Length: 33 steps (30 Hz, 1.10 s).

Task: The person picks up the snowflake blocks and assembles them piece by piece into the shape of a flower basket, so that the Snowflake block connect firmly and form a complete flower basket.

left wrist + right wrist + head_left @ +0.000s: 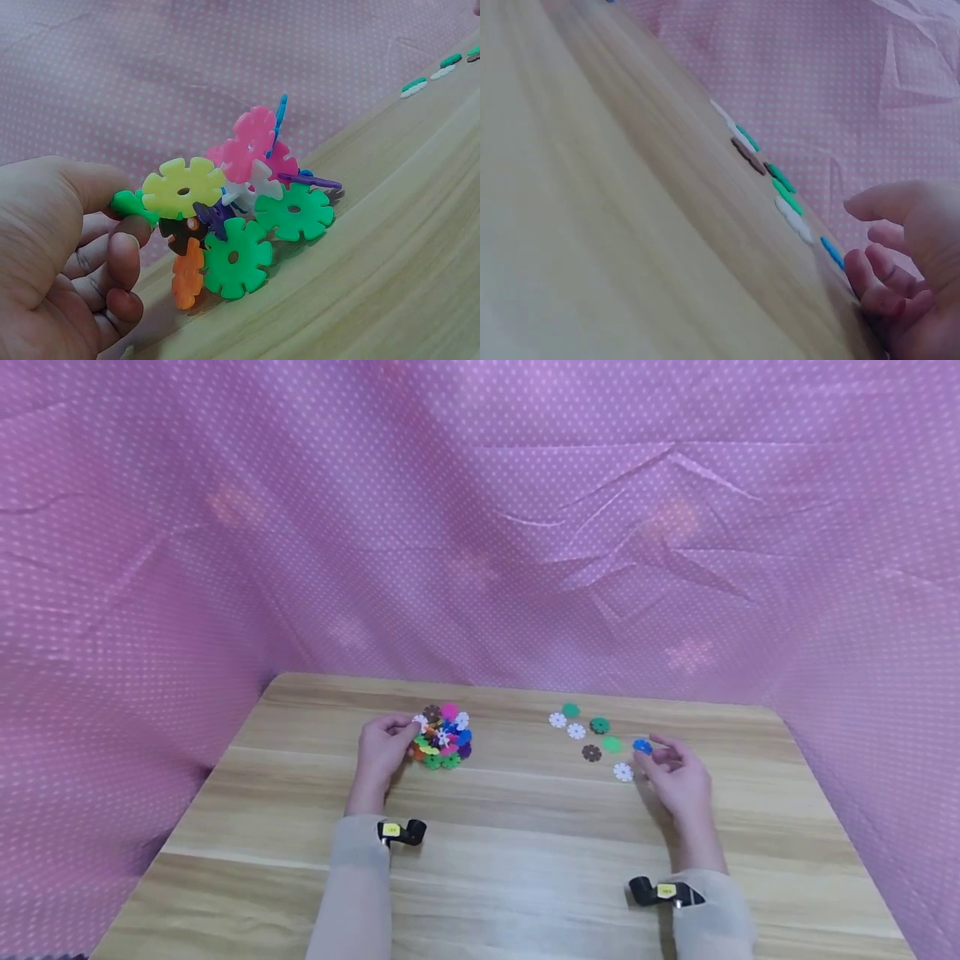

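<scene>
A cluster of interlocked plastic snowflake discs (232,255), in green, yellow, pink, white, purple, orange and other colours, stands on the table at the left. My left hand (382,747) pinches a bright green disc (129,202) at the cluster's near side between thumb and finger. In the head view, my right hand (684,778) is beside a blue disc (642,747) at the right end of the loose discs. The right wrist view shows that blue disc (832,253) flat on the table near the fingertips, with thumb and fingers apart and nothing between them.
Loose discs lie left of my right hand: white (623,772), brown (592,752), light green (612,744), dark green (599,725) and several more. The wooden table (510,843) ends at a pink dotted curtain (480,568). Each sleeve carries a black camera mount (412,832).
</scene>
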Available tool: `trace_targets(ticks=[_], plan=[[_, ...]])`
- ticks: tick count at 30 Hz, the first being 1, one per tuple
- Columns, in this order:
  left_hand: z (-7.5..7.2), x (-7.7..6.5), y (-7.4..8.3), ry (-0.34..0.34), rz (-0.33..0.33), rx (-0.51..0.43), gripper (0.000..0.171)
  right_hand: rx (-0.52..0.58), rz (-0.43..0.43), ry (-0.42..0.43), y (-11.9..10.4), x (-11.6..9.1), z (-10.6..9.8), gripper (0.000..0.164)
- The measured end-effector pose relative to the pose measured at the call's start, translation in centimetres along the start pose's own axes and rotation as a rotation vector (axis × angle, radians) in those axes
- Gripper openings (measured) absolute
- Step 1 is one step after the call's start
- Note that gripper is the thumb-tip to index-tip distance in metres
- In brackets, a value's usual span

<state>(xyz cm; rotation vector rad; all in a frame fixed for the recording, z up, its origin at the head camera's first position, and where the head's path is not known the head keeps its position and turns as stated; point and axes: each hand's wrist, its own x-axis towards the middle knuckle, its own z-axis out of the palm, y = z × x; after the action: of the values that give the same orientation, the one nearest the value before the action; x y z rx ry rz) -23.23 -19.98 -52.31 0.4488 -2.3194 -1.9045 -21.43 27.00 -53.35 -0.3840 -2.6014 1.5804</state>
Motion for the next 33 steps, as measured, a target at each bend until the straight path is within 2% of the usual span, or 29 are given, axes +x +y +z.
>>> trace_targets(ticks=[5, 12, 15, 19, 23, 29, 33], plan=[[-0.21, -0.05, -0.11, 0.014, 0.003, -0.001, 0.019, -0.042, -0.008, -0.006, 0.59, 0.68, -0.09, 0.057], [-0.24, -0.23, 0.12, 0.009, -0.014, -0.002, 0.02, -0.226, -0.093, 0.033, 0.65, 0.99, 0.14, 0.043], [-0.36, -0.17, 0.09, 0.013, -0.021, -0.001, 0.02, -0.241, -0.074, 0.018, 0.53, 0.97, 0.23, 0.042], [-0.56, -0.13, 0.03, 0.021, -0.029, 0.0, 0.02, -0.184, 0.005, -0.013, 0.43, 0.86, 0.29, 0.046], [-0.64, -0.11, 0.04, 0.03, -0.031, -0.004, 0.02, -0.092, 0.072, -0.01, 0.29, 0.58, 0.37, 0.046], [-0.64, -0.17, 0.12, 0.024, -0.042, -0.009, 0.02, 0.032, 0.086, 0.054, 0.37, 0.32, 0.38, 0.037], [-0.71, -0.18, 0.09, 0.026, -0.04, -0.004, 0.02, 0.206, 0.098, 0.073, 0.63, 0.33, 0.14, 0.037]])
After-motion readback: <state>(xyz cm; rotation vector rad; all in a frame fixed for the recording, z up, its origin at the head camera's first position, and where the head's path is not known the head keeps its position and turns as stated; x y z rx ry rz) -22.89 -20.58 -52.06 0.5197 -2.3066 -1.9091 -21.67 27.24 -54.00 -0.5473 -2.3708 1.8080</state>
